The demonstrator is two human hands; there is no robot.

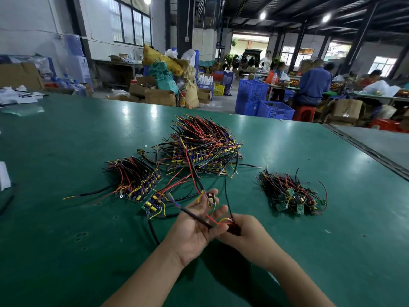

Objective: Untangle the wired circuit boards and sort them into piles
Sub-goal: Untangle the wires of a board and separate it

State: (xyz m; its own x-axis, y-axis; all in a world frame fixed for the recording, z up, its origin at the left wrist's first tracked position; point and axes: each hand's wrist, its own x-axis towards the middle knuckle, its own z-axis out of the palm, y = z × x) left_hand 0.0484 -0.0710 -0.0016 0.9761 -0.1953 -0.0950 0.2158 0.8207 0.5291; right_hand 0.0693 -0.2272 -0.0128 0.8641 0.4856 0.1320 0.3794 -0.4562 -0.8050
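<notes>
Green worktable (pixel 66 151), lower two-thirds of the frame.
- Large pile (pixel 203 149) of wired circuit boards, centre: red, black and yellow leads fanned outward.
- Smaller stacked pile (pixel 135 178), left of centre.
- Third pile (pixel 290 193), green boards, right of centre, well apart from the others.
- Loose board (pixel 155 204), below the left pile, leads trailing toward the hands.
- Left hand (pixel 199 224), lower centre: palm up, fingers nearly straight and spread; small board (pixel 211 199) rests at the fingertips, black wire (pixel 194 216) across the palm.
- Right hand (pixel 245 235), just beside it: fingers curled, pinching a dark wired part (pixel 234 228), too blurred to identify.
</notes>
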